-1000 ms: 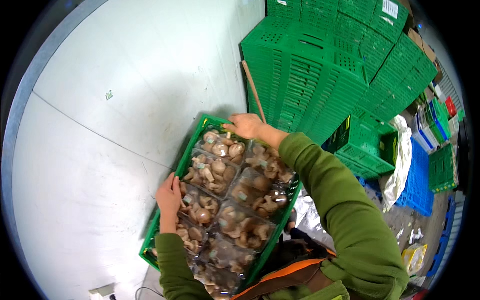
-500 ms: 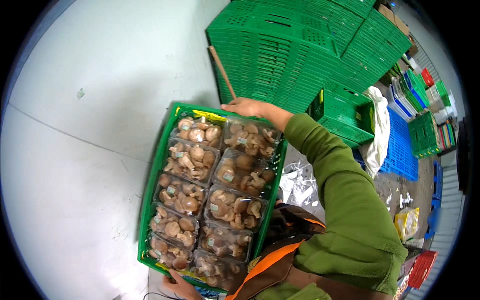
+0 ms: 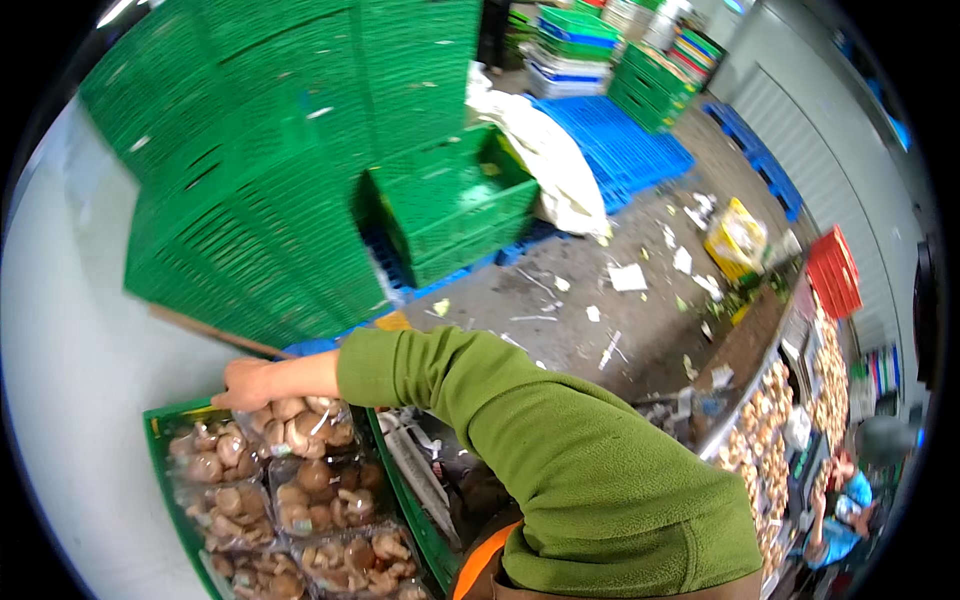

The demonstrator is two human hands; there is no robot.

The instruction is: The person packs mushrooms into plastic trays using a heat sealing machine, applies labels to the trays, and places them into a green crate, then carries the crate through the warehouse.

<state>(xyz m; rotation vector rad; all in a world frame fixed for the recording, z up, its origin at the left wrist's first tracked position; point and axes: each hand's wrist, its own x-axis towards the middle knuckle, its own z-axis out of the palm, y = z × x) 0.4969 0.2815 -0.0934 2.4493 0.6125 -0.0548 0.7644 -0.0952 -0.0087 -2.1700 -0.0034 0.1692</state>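
My right hand (image 3: 246, 386), below a green fleece sleeve, is closed over the short end rim of a green plastic crate (image 3: 160, 425) at the lower left. In the crate lie several clear-wrapped punnets of brown mushrooms (image 3: 312, 430), set in two rows. The near end of the crate runs out of the picture at the bottom. My left hand is out of view. Close behind my right hand, a thin wooden stick (image 3: 215, 333) leans along the wall beside the stacked crates.
Tall stacks of green crates (image 3: 250, 240) stand beyond my hand. To their right are an open green crate (image 3: 460, 200), white sheeting (image 3: 550, 160) and a blue pallet (image 3: 620, 145). Scraps litter the floor (image 3: 580, 290). A person in blue (image 3: 840, 530) is near a mushroom-covered table (image 3: 760, 440) at right.
The view has swung right, so the crate now appears at the lower left and the mushroom table has come into sight. My left hand has left the picture; my right hand stays on the rim.
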